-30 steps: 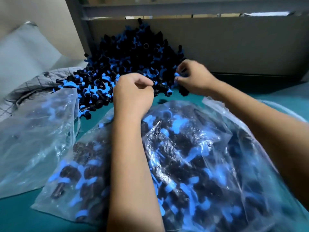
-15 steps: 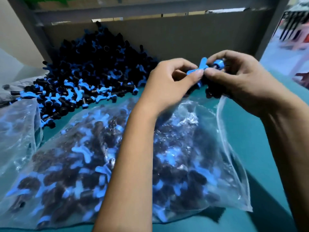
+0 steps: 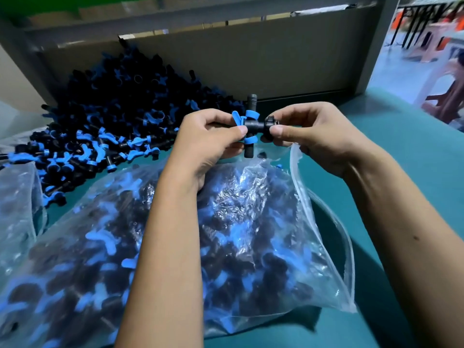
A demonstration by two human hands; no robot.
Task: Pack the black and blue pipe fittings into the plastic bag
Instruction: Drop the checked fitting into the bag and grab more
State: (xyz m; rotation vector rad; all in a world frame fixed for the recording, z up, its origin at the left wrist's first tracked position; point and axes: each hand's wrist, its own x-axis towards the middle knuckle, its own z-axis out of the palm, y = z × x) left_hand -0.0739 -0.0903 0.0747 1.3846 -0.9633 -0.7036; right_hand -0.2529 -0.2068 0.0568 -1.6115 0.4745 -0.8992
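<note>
A teal tabletop [image 3: 414,156] runs up to a grey back panel [image 3: 251,61]. On it lies a large clear plastic bag [image 3: 226,247], already packed with black and blue pipe fittings, its open mouth toward the hands. Another clear bag [image 3: 15,209] sits at the left edge. A loose pile of fittings [image 3: 113,121] is heaped against the panel. Just above the bag's mouth, the left hand [image 3: 208,141] and the right hand [image 3: 308,131] each pinch one end of a cross-shaped fitting [image 3: 251,129], black with blue rings.
</note>
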